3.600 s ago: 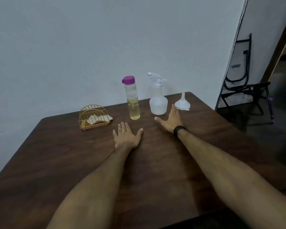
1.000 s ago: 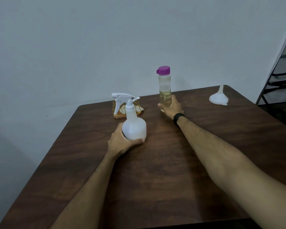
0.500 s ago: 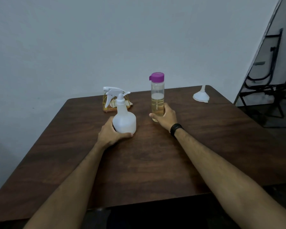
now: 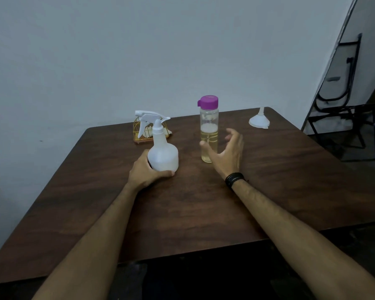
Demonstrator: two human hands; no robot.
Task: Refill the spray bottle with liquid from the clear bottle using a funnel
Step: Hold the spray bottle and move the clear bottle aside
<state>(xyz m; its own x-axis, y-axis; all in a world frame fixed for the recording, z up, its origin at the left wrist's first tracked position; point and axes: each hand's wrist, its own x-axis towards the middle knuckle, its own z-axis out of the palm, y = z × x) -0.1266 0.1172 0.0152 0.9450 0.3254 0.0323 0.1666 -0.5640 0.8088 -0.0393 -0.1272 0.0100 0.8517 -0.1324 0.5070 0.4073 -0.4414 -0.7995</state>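
Spray bottle (image 4: 162, 155), white and upright with its trigger head pointing left, stands on the dark wooden desk (image 4: 204, 204), and the left hand (image 4: 146, 171) wraps its round base from the near left side, thumb along the front. Just to its right stands the clear bottle (image 4: 208, 135), purple cap on, holding yellowish liquid to about half its height. The right hand (image 4: 226, 151) is open beside that bottle, fingers spread and curled around it without gripping; whether the thumb touches the bottle I cannot tell. A black band sits on the right wrist. The white funnel (image 4: 259, 122) rests mouth-down near the far right corner, well apart from both bottles. Behind the spray bottle sits a gold wire holder (image 4: 142, 131)
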